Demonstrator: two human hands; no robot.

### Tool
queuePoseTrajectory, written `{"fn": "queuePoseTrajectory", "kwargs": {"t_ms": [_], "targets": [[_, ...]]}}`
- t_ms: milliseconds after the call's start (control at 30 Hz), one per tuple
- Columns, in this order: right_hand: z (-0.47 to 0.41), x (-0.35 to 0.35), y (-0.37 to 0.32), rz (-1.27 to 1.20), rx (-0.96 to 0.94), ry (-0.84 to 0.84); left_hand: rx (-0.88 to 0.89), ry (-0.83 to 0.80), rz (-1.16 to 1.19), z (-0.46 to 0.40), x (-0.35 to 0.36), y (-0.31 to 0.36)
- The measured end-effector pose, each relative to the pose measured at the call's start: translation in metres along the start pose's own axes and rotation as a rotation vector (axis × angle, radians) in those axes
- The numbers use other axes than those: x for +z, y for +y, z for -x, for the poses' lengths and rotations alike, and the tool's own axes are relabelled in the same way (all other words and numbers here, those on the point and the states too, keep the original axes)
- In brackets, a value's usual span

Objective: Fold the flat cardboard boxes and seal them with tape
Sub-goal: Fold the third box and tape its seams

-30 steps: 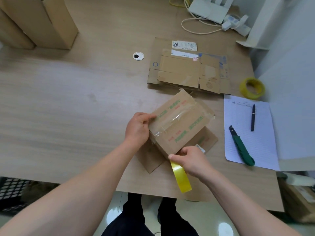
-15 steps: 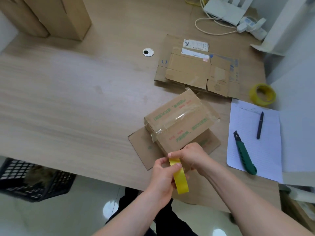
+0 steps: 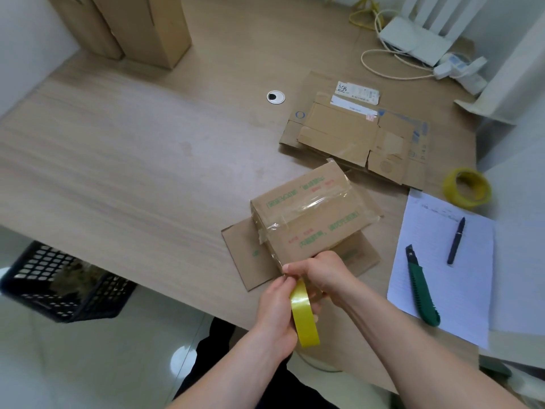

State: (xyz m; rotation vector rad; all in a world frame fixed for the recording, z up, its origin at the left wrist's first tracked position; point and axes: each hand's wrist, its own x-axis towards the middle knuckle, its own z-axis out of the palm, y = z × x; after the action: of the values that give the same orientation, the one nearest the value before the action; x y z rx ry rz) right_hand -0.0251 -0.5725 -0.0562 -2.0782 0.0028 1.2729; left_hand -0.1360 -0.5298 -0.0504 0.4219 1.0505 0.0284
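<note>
A small folded cardboard box [image 3: 312,214] with green and red print stands on a flat cardboard sheet [image 3: 244,249] near the table's front edge; clear tape runs along its top seam. Just in front of the box, my left hand [image 3: 277,314] grips a yellow tape roll [image 3: 303,317] held on edge. My right hand [image 3: 321,276] pinches the tape's free end at the top of the roll, touching the box's near corner. A stack of flat cardboard boxes [image 3: 354,134] lies further back.
A second yellow tape roll [image 3: 467,188] sits at the right. A green utility knife [image 3: 421,287] and a dark pen [image 3: 455,240] lie on white paper [image 3: 460,290]. Tall cardboard boxes [image 3: 132,22] stand at the back left. A black basket [image 3: 65,284] sits on the floor.
My left hand left the box's left side and came down to grip the tape roll beside my right hand. The box stays put on the sheet.
</note>
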Motion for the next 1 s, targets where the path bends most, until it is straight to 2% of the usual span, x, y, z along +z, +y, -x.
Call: {"fn": "queuePoseTrajectory", "kwargs": {"t_ms": [100,167,233,267,333,400,500,600,700,800,867,933,1000], "targets": [[0.006,-0.005,0.002,0.059,-0.064,-0.016,0.003,0.041,0.022,-0.003,0.003,0.001],[0.010,-0.020,0.010,0.144,-0.171,0.046,0.011,0.055,0.030,-0.007,0.004,0.003],[0.011,-0.051,0.028,0.116,-0.259,0.230,0.003,0.054,0.008,-0.011,0.003,0.002],[0.012,-0.071,0.041,0.142,-0.255,0.380,0.000,0.056,-0.006,-0.013,0.002,0.002],[0.011,-0.113,0.073,0.320,-0.141,0.661,0.008,0.058,-0.027,-0.014,0.000,0.001],[0.009,-0.143,0.108,0.456,0.021,0.742,0.013,0.056,-0.040,-0.015,-0.001,0.000],[0.007,-0.159,0.136,0.558,0.135,0.663,0.022,0.060,-0.062,-0.016,0.000,0.000],[0.005,-0.157,0.136,0.624,0.097,0.604,0.023,0.066,-0.077,-0.016,-0.001,0.001],[0.009,-0.150,0.124,0.557,0.040,0.646,0.013,0.066,-0.080,-0.017,-0.001,0.002],[0.023,-0.139,0.105,0.368,-0.161,0.681,0.000,0.053,-0.072,-0.018,-0.002,0.002],[0.042,-0.129,0.086,0.307,-0.334,0.592,-0.006,0.045,-0.066,-0.018,-0.003,0.002],[0.064,-0.119,0.064,0.388,-0.519,0.437,-0.010,0.039,-0.057,-0.019,-0.003,0.002],[0.080,-0.110,0.042,0.582,-0.658,0.291,-0.011,0.039,-0.050,-0.019,-0.004,0.002]]}}
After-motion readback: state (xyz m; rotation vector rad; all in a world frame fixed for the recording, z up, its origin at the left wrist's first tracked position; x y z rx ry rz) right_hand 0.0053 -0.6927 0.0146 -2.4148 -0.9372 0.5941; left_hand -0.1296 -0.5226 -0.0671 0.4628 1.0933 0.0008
